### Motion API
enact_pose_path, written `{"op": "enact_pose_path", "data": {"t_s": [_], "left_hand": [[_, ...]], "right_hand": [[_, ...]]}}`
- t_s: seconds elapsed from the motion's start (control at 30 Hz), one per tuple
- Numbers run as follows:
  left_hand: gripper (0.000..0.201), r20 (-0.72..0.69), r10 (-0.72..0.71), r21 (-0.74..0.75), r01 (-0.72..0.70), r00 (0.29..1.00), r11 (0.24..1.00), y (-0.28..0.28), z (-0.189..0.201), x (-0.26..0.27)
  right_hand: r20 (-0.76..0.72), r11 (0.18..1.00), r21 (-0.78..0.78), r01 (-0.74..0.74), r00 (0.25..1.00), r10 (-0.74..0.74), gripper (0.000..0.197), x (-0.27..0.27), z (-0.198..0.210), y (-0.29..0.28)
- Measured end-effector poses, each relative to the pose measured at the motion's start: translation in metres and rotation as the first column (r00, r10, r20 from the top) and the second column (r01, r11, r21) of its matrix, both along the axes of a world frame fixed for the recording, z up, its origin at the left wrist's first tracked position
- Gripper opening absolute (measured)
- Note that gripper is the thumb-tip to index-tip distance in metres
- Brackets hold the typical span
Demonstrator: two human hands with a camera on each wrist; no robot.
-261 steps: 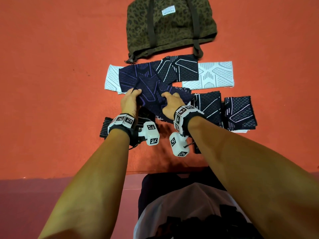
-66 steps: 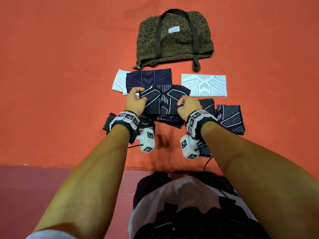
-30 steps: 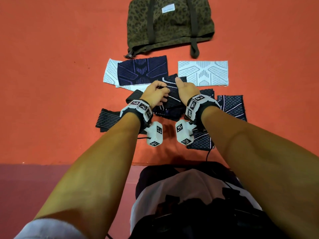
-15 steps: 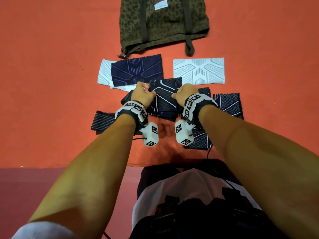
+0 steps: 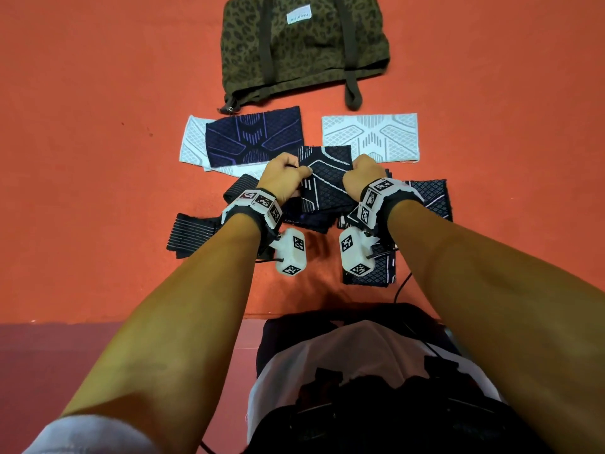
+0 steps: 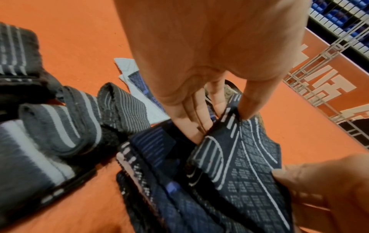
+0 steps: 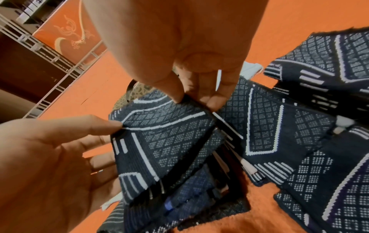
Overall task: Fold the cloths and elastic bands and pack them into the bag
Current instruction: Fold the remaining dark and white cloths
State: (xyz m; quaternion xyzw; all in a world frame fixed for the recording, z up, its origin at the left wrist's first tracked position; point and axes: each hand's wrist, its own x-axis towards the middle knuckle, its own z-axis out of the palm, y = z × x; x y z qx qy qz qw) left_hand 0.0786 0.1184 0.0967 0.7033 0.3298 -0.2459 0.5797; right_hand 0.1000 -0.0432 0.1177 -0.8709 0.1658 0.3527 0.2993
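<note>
From the head view we hold the folded dark cloth (image 5: 325, 180) between our left hand (image 5: 282, 176) and right hand (image 5: 359, 176), each gripping one side edge, its long axis running away from us toward the bag (image 5: 304, 44), which lies straight ahead and well apart. At the left wrist, thumb and fingers (image 6: 191, 110) pinch the cloth's edge. At the right wrist, thumb and fingers (image 7: 216, 96) clamp the opposite edge, so we judge neither hand nearer the bag.

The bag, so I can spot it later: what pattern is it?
The bag is olive-brown leopard print with dark straps, clearest in the head view.
</note>
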Motion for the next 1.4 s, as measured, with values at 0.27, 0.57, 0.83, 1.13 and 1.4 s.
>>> {"op": "enact_pose_path", "data": {"t_s": [0.27, 0.57, 0.83, 1.13, 1.4], "left_hand": [[0.029, -0.012, -0.055, -0.074, 0.054, 0.998, 0.996, -0.043, -0.001, 0.005], [0.036, 0.033, -0.44, 0.377, 0.397, 0.897, 0.837, -0.084, -0.023, -0.006], [0.021, -0.015, -0.574, 0.533, 0.492, 0.819, 0.688, -0.093, -0.039, -0.008], [0.013, 0.045, -0.612, 0.455, 0.529, 0.79, 0.716, -0.097, -0.042, -0.008], [0.021, -0.054, -0.566, 0.322, 0.551, 0.823, 0.77, -0.095, -0.049, -0.004]], "right_hand": [[-0.054, 0.987, -0.077, 0.141, 0.988, -0.145, 0.042, 0.008, 0.01, -0.037], [-0.124, 0.994, -0.111, 0.013, 0.992, -0.027, 0.018, -0.005, -0.009, -0.074], [-0.103, 0.989, -0.136, -0.059, 0.994, 0.045, 0.056, -0.013, -0.029, -0.088], [0.041, 0.988, -0.034, -0.152, 0.987, 0.153, 0.02, -0.011, -0.04, -0.078], [-0.021, 0.974, -0.017, -0.224, 0.974, 0.223, 0.03, -0.011, -0.045, -0.07]]}}
